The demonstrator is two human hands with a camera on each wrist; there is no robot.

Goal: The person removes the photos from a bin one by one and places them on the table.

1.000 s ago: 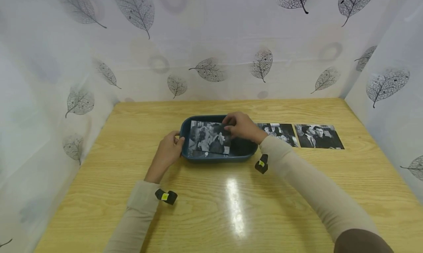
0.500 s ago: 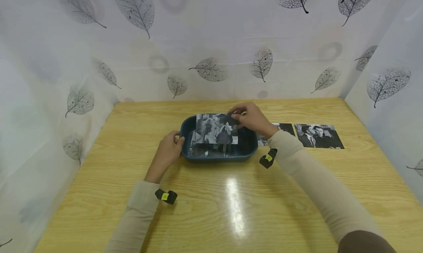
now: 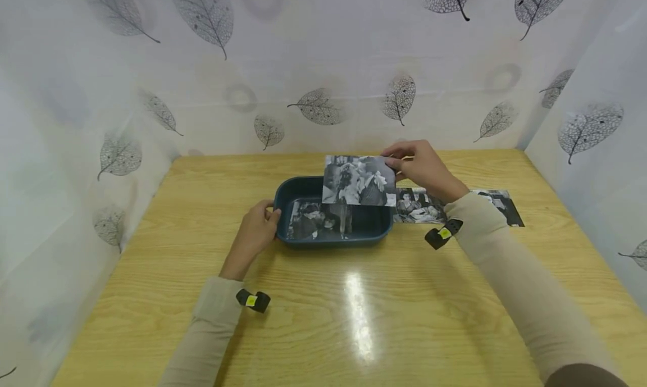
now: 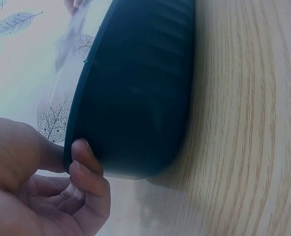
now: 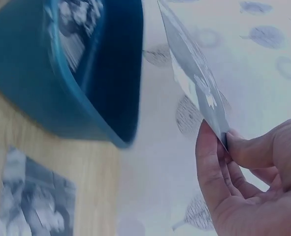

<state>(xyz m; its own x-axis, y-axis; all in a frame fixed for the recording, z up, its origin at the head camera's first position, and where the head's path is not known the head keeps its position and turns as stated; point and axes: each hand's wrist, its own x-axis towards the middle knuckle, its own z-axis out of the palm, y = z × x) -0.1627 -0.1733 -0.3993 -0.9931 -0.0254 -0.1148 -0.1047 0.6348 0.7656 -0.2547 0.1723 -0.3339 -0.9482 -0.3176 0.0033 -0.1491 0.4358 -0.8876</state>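
While the tray [image 3: 333,244] is pinched at nine o'clock by the left hand [image 3: 255,231], presumably for steadiness, a photograph [image 3: 358,181] is held clear toward one o'clock. Seemingly against smudging, its edge is pinched by the right hand [image 3: 423,167].

Beige sleeves [image 3: 525,291], black wrist cameras [image 3: 262,303] (yellow-patched).

On the table [image 3: 303,331] a tub [image 3: 333,243] is set, a photo [image 3: 310,223] laid inside, a print [image 3: 360,182] held above; right of the tub, two pictures [image 3: 418,207] are lined up.
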